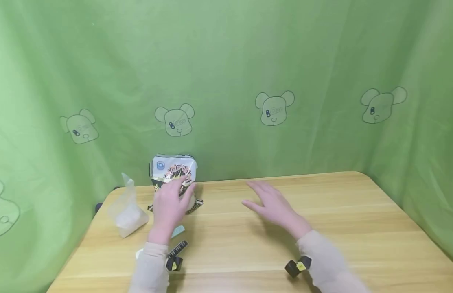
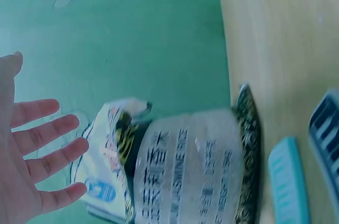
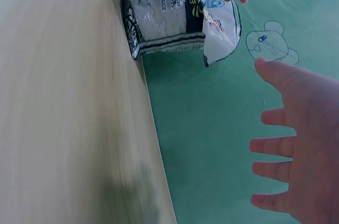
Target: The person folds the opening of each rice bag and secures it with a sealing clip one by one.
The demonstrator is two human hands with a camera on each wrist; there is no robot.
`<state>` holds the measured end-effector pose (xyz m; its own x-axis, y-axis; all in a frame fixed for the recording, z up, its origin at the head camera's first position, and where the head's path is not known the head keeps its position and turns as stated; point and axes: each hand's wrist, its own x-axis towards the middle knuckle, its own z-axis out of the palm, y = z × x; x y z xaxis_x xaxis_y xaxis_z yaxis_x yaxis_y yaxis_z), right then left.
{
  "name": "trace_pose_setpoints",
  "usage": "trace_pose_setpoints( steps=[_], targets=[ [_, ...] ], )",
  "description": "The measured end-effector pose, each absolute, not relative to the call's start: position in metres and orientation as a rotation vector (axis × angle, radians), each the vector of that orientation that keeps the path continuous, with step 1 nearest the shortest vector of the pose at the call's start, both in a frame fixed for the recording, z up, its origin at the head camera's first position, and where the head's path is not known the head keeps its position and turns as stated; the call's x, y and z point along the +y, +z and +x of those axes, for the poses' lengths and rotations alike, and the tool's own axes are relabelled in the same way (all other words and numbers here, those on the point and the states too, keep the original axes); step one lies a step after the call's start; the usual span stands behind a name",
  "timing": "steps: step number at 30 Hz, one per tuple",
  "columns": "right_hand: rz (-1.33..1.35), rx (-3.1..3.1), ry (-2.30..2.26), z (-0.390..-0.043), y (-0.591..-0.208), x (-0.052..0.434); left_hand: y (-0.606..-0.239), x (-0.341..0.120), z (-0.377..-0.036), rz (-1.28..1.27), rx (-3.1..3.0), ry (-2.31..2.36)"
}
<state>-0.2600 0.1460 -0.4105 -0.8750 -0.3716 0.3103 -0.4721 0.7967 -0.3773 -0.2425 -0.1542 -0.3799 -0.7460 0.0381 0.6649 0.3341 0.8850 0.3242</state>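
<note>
A printed rice bag [image 1: 173, 171] with a clear window stands at the back left of the wooden table [image 1: 358, 228]. My left hand [image 1: 170, 206] is right in front of it with straight, spread fingers and holds nothing. In the left wrist view those fingers [image 2: 45, 147] reach beside the bag's folded top [image 2: 114, 150]; I cannot tell whether they touch it. My right hand [image 1: 272, 203] hovers flat over the middle of the table, fingers straight and empty. The right wrist view shows the open right hand [image 3: 299, 144] and the bag [image 3: 169, 17] farther off.
A clear plastic bag [image 1: 126, 211] with white contents lies left of the rice bag. A small teal piece [image 1: 178, 231] and a black striped piece [image 1: 178, 246] lie near my left wrist. A green curtain [image 1: 226, 81] with bear prints hangs behind the table.
</note>
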Motion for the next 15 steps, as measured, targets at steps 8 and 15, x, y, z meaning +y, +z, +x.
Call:
trace_pose_setpoints(
  steps=[8,15],
  targets=[
    [0.684,-2.752,0.742,-0.266,-0.404,0.116,-0.373,-0.180,-0.244,-0.105,-2.464,-0.709],
    [0.696,-2.751,0.875,-0.271,-0.403,0.079,-0.378,-0.195,-0.249,-0.033,-2.437,-0.767]
  ],
)
